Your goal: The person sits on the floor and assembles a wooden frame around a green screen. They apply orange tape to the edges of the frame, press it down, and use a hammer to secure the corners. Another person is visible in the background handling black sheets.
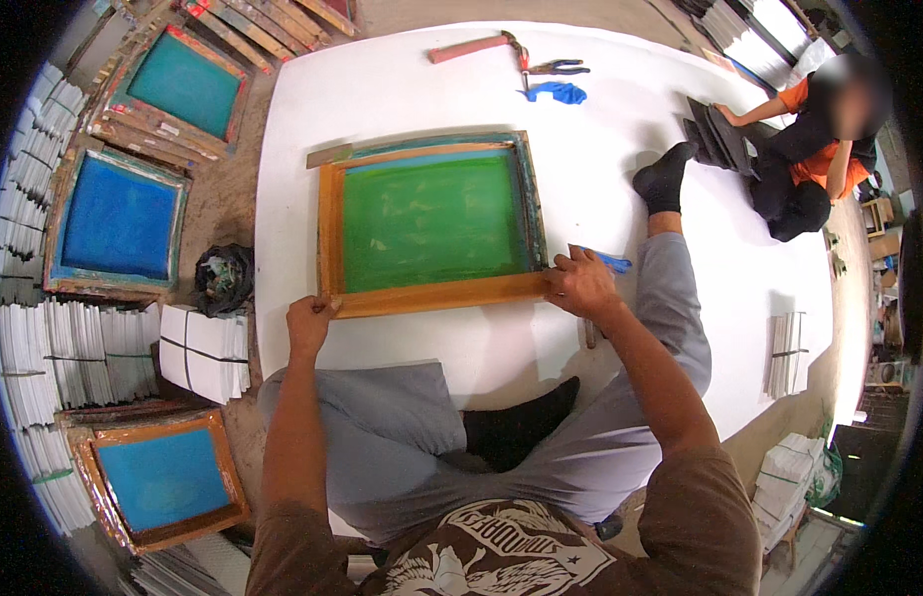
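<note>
A screen-printing frame (426, 221) with green mesh lies flat on the white table in front of me. Brown tape (441, 296) runs along its near side, and the left side is covered in the same brown. At the near left corner my left hand (310, 323) pinches the tape's end between thumb and fingers. My right hand (583, 280) is closed at the near right corner, its fingers curled over the other end of the strip. A small blue item (614, 262) lies just beyond my right hand, partly hidden by it.
A hammer (471, 47), pliers (561, 68) and a blue cloth (559, 93) lie at the table's far side. More frames with blue mesh (124, 214) and bundled white stacks (205, 350) stand at left. At far right a person (819, 139) handles dark sheets (717, 134).
</note>
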`<state>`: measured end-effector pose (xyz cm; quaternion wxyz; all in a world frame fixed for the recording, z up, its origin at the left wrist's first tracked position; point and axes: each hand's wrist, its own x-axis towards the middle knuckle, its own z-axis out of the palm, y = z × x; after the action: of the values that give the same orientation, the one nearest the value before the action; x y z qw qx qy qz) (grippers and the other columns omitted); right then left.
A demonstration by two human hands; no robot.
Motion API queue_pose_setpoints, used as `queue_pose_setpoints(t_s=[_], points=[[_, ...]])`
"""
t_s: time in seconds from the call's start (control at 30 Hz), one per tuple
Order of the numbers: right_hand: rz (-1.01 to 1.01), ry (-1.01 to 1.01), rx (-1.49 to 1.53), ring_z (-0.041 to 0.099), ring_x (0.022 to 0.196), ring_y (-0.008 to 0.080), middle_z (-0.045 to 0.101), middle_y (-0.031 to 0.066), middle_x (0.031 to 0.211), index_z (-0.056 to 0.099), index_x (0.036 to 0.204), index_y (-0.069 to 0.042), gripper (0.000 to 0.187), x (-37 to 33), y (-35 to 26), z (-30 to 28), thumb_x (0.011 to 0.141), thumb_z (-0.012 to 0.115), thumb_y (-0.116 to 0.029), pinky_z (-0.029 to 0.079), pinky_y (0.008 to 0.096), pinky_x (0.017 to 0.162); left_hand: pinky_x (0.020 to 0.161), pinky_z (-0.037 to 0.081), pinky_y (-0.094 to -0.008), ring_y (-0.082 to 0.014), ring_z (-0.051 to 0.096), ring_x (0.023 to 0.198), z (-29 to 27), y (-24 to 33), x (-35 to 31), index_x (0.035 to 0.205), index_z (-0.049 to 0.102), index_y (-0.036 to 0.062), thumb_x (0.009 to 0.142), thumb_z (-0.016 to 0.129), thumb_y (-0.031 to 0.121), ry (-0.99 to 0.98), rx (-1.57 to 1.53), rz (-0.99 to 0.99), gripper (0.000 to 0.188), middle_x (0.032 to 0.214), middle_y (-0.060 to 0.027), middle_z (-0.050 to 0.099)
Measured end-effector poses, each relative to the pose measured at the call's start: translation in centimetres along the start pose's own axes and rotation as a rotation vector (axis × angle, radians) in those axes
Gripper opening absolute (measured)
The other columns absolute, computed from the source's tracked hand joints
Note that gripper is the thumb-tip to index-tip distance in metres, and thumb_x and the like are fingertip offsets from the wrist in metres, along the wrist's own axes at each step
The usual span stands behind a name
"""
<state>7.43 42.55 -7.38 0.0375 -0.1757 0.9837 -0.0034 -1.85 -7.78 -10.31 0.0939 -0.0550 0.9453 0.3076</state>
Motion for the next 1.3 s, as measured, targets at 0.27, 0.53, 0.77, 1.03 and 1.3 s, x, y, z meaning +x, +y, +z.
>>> queue_pose_setpoints(t_s=[0.27,0.53,0.77,1.03,1.3], points=[[-0.011,0.109,-0.297,0.045,0.139,0.0367,0.058,0.0151,0.142,0.074,0.118,-0.009,0.046,-1.5,-1.6,2.5,0.084,0.072,-0.041,0.033,0.0559,0.117,0.073,0.056,-0.0375,-0.0253,0.072,0.076,0.7,-1.0,0.3,0.091,0.075,-0.0052,0.086,0.083,0.030,0.032,-0.077,0.025,0.036,0.083,-0.0181,0.075],[0.241,0.028,-0.052,0.016,0.157,0.0380,0.029,0.0232,0.165,0.037,0.156,-0.002,0.090,-2.7,-8.7,5.0,0.093,0.060,-0.062,0.009,0.0542,0.127,0.071,0.055,-0.0382,-0.0265,0.071,0.075,1.2,-1.7,0.6,0.089,0.074,-0.0061,0.086,0.083,0.029,0.043,-0.055,0.092,0.037,0.081,-0.0184,0.074],[0.372,0.283,0.071,0.040,0.138,0.0395,0.054,0.0188,0.141,0.048,0.145,-0.006,0.063,-1.8,-7.0,1.3,0.093,0.063,-0.037,0.029,0.0538,0.114,0.070,0.054,-0.0381,-0.0264,0.070,0.073,2.2,-5.5,2.0,0.089,0.073,-0.0071,0.086,0.082,0.028,0.029,-0.139,0.058,0.036,0.081,-0.0182,0.074],[0.607,0.094,0.341,0.061,0.117,0.0400,0.067,0.0163,0.121,0.062,0.127,-0.010,0.043,-5.5,7.0,4.8,0.085,0.064,-0.003,0.052,0.0496,0.099,0.071,0.054,-0.0369,-0.0225,0.069,0.073,1.7,-4.5,1.8,0.091,0.074,-0.0075,0.086,0.083,0.029,0.034,-0.139,0.075,0.038,0.080,-0.0168,0.074],[0.921,0.140,0.251,0.068,0.097,0.0446,0.070,0.0236,0.103,0.060,0.118,-0.007,0.028,-6.8,7.2,7.2,0.097,0.063,-0.025,0.055,0.0551,0.082,0.072,0.055,-0.0355,-0.0218,0.069,0.073,1.5,-0.9,0.8,0.093,0.075,-0.0072,0.086,0.083,0.031,0.043,-0.070,0.103,0.040,0.082,-0.0164,0.074]])
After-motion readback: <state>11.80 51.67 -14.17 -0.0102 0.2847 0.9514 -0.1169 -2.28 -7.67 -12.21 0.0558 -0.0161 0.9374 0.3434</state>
